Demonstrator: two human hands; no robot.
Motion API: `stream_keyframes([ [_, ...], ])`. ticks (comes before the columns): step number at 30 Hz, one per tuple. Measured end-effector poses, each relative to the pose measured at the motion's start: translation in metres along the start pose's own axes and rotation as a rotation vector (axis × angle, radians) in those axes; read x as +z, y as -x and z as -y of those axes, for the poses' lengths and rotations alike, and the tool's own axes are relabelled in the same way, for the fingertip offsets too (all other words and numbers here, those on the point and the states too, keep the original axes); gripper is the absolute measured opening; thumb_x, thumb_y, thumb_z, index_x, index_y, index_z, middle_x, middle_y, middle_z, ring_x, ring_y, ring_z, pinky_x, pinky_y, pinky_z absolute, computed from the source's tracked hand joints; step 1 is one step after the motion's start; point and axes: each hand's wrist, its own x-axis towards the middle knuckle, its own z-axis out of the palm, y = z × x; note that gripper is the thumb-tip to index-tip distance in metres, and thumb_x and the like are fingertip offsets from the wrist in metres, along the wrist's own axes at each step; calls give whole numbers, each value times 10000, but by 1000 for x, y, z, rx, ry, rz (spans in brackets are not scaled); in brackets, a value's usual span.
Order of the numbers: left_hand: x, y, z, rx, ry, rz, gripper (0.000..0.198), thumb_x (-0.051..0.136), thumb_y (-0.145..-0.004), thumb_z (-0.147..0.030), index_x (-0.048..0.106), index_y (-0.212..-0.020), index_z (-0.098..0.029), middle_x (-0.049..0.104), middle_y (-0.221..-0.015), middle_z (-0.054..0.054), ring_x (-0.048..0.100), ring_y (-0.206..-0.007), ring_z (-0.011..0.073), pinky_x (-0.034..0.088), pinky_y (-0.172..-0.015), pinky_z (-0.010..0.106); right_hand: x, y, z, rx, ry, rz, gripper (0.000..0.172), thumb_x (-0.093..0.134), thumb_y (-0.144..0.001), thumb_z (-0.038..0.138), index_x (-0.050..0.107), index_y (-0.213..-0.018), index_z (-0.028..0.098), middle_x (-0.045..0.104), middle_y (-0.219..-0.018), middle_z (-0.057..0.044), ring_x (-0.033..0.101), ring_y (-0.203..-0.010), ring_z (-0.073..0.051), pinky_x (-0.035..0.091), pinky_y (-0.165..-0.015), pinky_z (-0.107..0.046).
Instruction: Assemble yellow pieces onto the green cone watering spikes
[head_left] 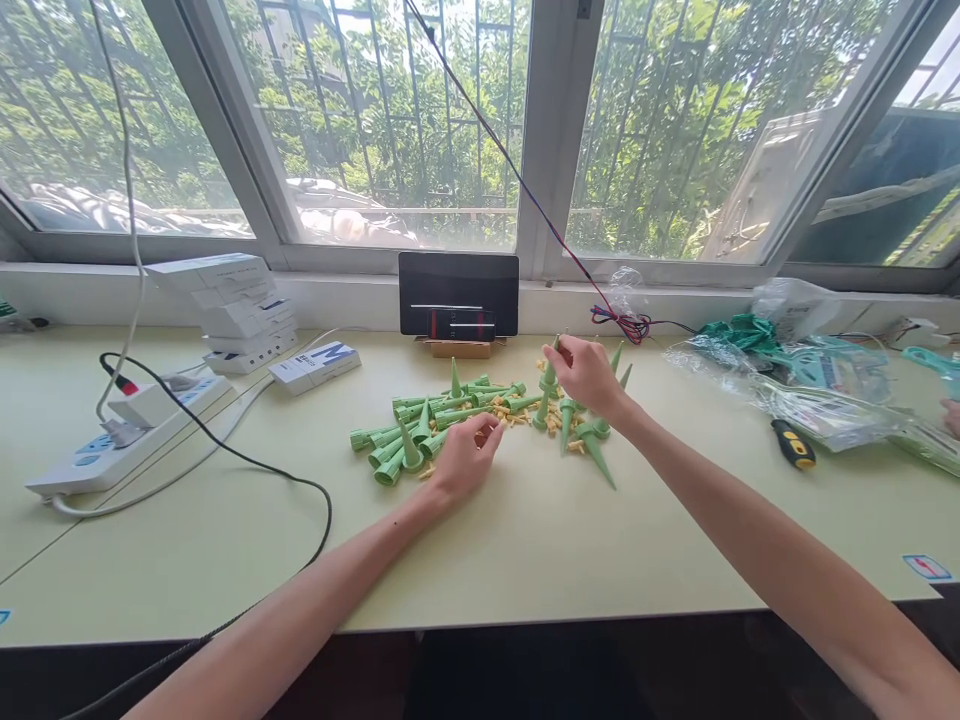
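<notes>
My right hand (589, 375) pinches a green plastic spike (549, 380) from above, over the right part of the pile. Around it lie more green spikes (598, 458), some with collars, pointing different ways. My left hand (466, 455) is low over the table at the pile's front, its fingers curled together; whatever they may hold is hidden. Beside it to the left are several hollow green cones (388, 468) lying on their sides, with a few standing tip up. Small tan pegs (512, 412) are scattered between my two hands.
A dark tablet (459, 280) leans at the back, with a phone (461, 323) before it. White boxes (244, 305) and a power strip (135, 440) with cables stand left. A screwdriver (793, 443) and plastic bags (817, 375) lie right. Another person's hand (951, 415) shows at the right edge.
</notes>
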Motion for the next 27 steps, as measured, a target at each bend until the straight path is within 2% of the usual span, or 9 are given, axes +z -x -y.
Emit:
stream_keyframes([
  [9, 1, 0, 2, 37, -31, 20, 237, 507, -917, -351, 623, -805, -177, 593, -678, 0, 546, -610, 122, 469, -578, 232, 14, 10, -11, 33, -4, 114, 375, 486, -922, 317, 301, -608, 230, 390, -529, 36, 345, -536, -133, 274, -571, -269],
  [27, 1, 1, -1, 54, -30, 52, 249, 503, -924, -360, 618, -803, -174, 590, -679, -3, 525, -605, 116, 463, -586, 227, 15, 11, -10, 23, 34, 151, 353, 482, -923, 293, 317, -617, 236, 409, -538, 35, 367, -524, -132, 291, -565, -263],
])
